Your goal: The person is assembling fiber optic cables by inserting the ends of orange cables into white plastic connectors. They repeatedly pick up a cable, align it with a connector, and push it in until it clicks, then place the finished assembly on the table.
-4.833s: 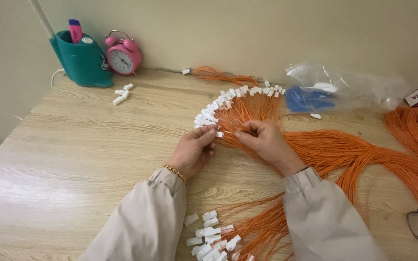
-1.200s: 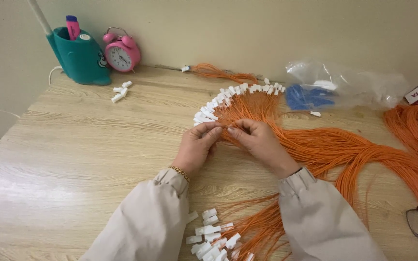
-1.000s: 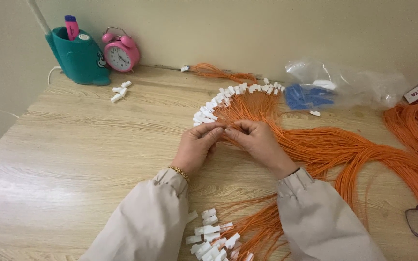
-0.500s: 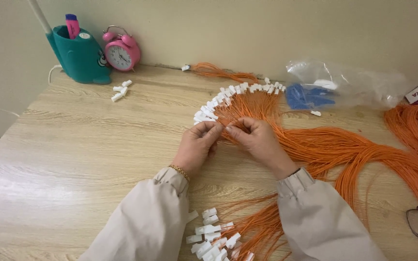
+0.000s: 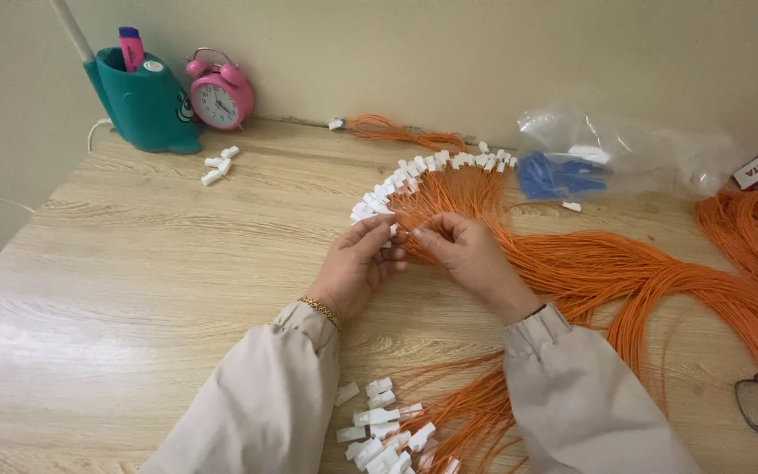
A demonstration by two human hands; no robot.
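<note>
Head view: both hands [image 5: 414,254] meet fingertip-to-fingertip, pinching an orange cable [image 5: 484,197].

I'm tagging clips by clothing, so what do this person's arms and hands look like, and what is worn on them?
Both arms wear loose, long beige sleeves with gathered cuffs at the wrists. The left hand has a thin gold chain bracelet just past the cuff. The right hand is bare: no ring, glove or watch shows.
</note>
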